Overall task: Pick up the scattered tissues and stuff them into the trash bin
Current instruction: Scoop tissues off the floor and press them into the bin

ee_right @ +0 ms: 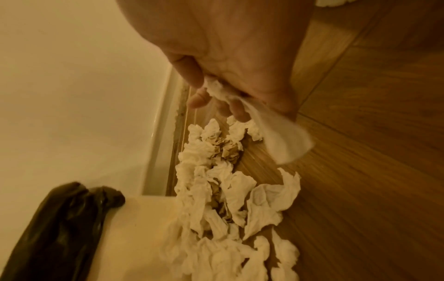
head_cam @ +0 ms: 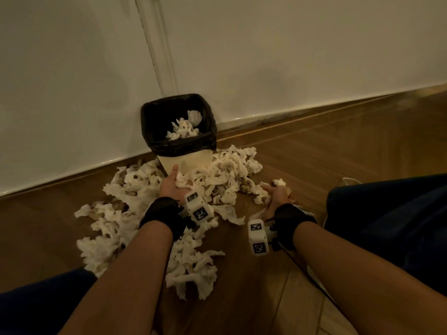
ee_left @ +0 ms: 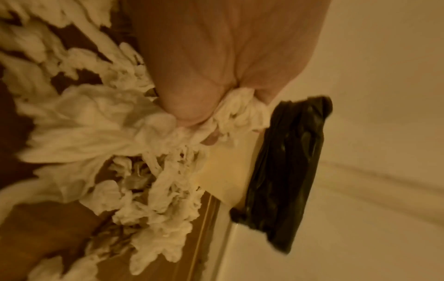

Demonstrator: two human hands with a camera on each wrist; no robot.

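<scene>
A cream trash bin (head_cam: 193, 162) with a black bag liner (head_cam: 157, 126) stands against the wall, with a few crumpled tissues (head_cam: 183, 129) inside. White crumpled tissues (head_cam: 116, 213) lie scattered on the wood floor in front of it and to both sides. My left hand (head_cam: 174, 183) is low at the bin's base, its fingers curled round a wad of tissue (ee_left: 240, 112). My right hand (head_cam: 275, 193) is at the pile's right edge and pinches a tissue (ee_right: 278, 138) that hangs from its fingers (ee_right: 199, 98).
White wall and baseboard (head_cam: 266, 114) run behind the bin. My knees in dark cloth (head_cam: 391, 213) are at the lower left and right. A thin cable (head_cam: 304, 264) trails from the right wristband. Bare wood floor (head_cam: 350, 146) lies to the right.
</scene>
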